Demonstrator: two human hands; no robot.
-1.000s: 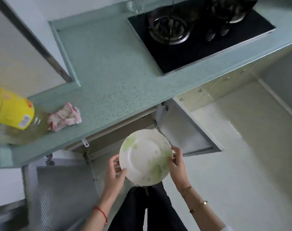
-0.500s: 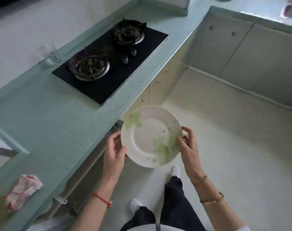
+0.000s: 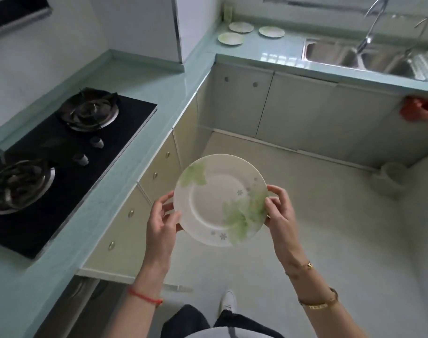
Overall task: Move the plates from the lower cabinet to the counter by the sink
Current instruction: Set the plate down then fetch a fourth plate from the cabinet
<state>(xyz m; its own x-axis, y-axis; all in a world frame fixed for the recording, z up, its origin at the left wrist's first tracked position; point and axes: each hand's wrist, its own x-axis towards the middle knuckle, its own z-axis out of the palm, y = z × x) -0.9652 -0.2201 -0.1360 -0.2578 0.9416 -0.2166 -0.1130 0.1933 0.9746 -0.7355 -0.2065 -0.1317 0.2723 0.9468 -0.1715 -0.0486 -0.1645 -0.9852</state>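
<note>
A white plate with green leaf prints [image 3: 217, 198] is held level above the floor in front of me. My left hand [image 3: 163, 220] grips its left rim, and my right hand [image 3: 280, 211] pinches its right rim. Three similar plates [image 3: 241, 27] [image 3: 271, 31] [image 3: 230, 38] lie on the light green counter [image 3: 256, 48] at the far end, left of the steel sink [image 3: 354, 54].
A black gas hob [image 3: 69, 152] with two burners sits in the counter on my left. Below it an open cabinet door [image 3: 125, 276] juts out near my left forearm. A tall faucet [image 3: 374, 23] rises over the sink. A red cloth [image 3: 417, 109] hangs at right.
The view has swung right from the lower cabinet toward the sink corner. Both hands have carried the plate up and away from the cabinet, still holding its rims.
</note>
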